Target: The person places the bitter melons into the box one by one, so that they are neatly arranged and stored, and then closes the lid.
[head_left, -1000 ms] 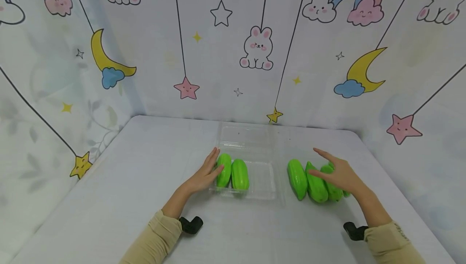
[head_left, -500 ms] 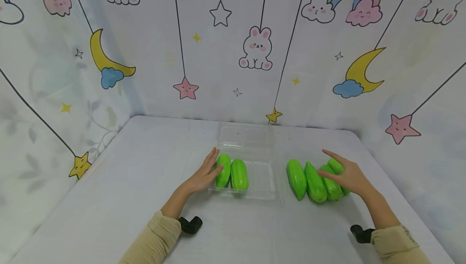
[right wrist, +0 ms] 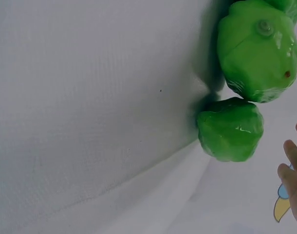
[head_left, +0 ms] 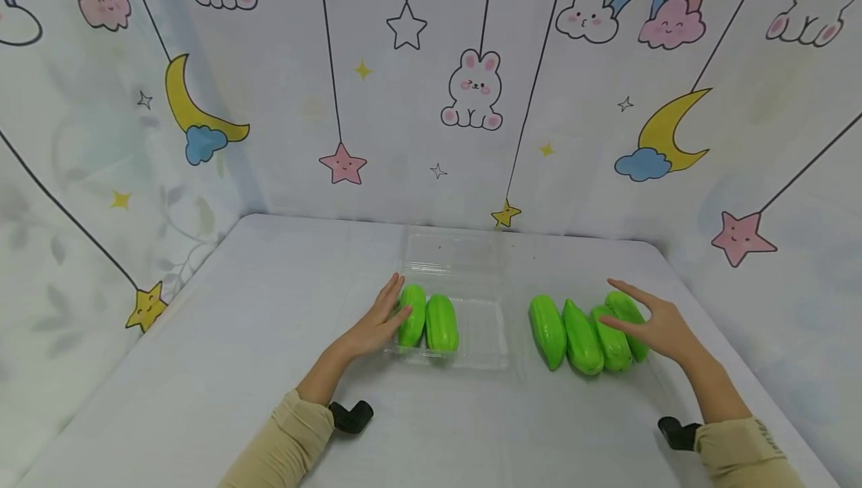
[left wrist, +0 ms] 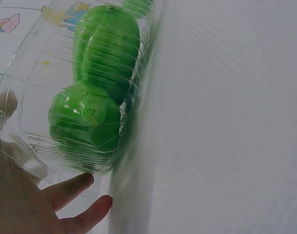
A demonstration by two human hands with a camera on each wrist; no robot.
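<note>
A clear plastic clamshell box (head_left: 486,331) stands with its lid laid back on the white table. Two glossy green papaya-like fruits, a left one (head_left: 413,312) and a right one (head_left: 441,323), lie side by side in its left half. My left hand (head_left: 373,327) rests against the box's left side, fingers extended; the left wrist view shows the fingertips (left wrist: 84,181) right at the clear wall. To the right, several more such fruits lie in a slanting row. My right hand (head_left: 656,329) hovers at the rightmost fruit (head_left: 626,308), thumb and fingers spread, holding nothing.
The box's hinged lid (head_left: 454,252) lies toward the back. The leftmost loose fruit (head_left: 548,331) sits a short way right of the box. A patterned cloth backdrop (head_left: 269,84) rises behind the table. Black wrist mounts, one left (head_left: 352,417) and one right (head_left: 679,434), protrude near the sleeves.
My right hand has shifted rightward along the row, from over the middle fruits to the rightmost one, which shows more now. The left hand and the box stay put.
</note>
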